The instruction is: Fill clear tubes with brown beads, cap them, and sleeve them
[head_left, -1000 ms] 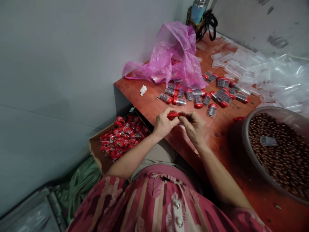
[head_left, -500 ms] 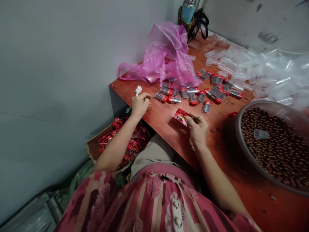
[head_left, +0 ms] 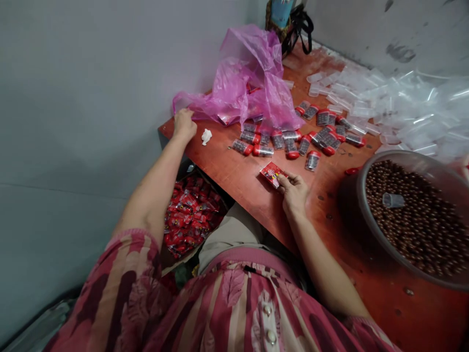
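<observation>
My left hand [head_left: 185, 124] is at the left end of a crumpled pink plastic bag [head_left: 234, 88], by the table's corner. Its fingers are curled, and their tips and anything between them are hidden. Between the thumb and fingers of my right hand [head_left: 295, 191] is a flat red printed packet [head_left: 270, 172], held low over the orange-red table [head_left: 252, 195]. Beyond it lie several small clear vials with red caps [head_left: 312, 160], filled with dark beads. A crumpled white scrap [head_left: 206, 137] lies right of my left hand.
A large tub [head_left: 370, 215] of brown beads, with a clear cup [head_left: 393, 200] on top, stands at right. Clear empty vials [head_left: 410, 112] are heaped behind it. Below the table edge sits a box of red-capped packed items [head_left: 192, 210]. A wall borders the left side.
My left hand has moved left and away from me, from beside the vials to the pink bag's end. My right hand keeps the red packet in nearly the same place.
</observation>
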Available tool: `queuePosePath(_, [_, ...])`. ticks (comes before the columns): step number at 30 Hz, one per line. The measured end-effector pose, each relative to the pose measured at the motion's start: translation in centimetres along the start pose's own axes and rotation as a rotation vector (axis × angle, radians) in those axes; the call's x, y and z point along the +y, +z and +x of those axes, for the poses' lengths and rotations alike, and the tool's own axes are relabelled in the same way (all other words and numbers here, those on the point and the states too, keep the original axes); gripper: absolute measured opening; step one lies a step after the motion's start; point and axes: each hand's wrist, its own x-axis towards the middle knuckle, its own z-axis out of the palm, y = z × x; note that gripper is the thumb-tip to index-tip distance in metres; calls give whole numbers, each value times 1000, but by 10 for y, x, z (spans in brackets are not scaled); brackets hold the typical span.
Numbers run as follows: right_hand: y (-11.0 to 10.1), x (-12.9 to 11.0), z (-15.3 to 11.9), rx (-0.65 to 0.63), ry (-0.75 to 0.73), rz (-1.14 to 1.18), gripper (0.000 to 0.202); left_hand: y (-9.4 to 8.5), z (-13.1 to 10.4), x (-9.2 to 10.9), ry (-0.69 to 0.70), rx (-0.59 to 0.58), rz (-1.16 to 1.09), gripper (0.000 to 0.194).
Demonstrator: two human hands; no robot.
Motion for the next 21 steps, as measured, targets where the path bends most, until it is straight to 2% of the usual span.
queuePosePath(2, [-1,2,1,-7,-8,-3,37,-5,-4,3,20,-13,45,49])
queuePosePath(4, [-1,3,1,-23,-7,-3,35,-11,-20,12,88,47,18,57])
queuePosePath(6, [-1,-4,0,-68,17,-8,35,-17,-48,25,202,146,-130,57])
queuePosePath(7, [-1,-11,-3,-105,27,-15,34,-19,-65,32,240,151,-241,52])
queuePosePath(9, [-4,-33,-11,-226,33,-42,34,-19,-102,44,284,88,-474,45])
queuePosePath(11, [-9,-61,-22,-389,17,-64,33,-15,-135,52,231,-32,-734,46])
queuePosePath(14, [-19,-94,-36,-614,-40,-33,32,-4,-173,53,44,-183,-1067,49])
queuePosePath(16, [-22,-95,-38,-742,-102,-54,28,3,-190,49,-73,-253,-1173,50])
queuePosePath(17, [-20,-90,-37,-795,-118,-138,27,6,-197,48,-117,-282,-1198,50])
queuePosePath(18, [-18,-83,-34,-769,-135,-297,26,7,-203,46,-148,-307,-1213,50])
queuePosePath(20, [-11,-72,-30,-532,-296,-633,20,8,-213,45,-178,-350,-1231,51])
queuePosePath(21, [-9,-70,-30,-440,-394,-716,14,8,-217,44,-180,-363,-1238,51])
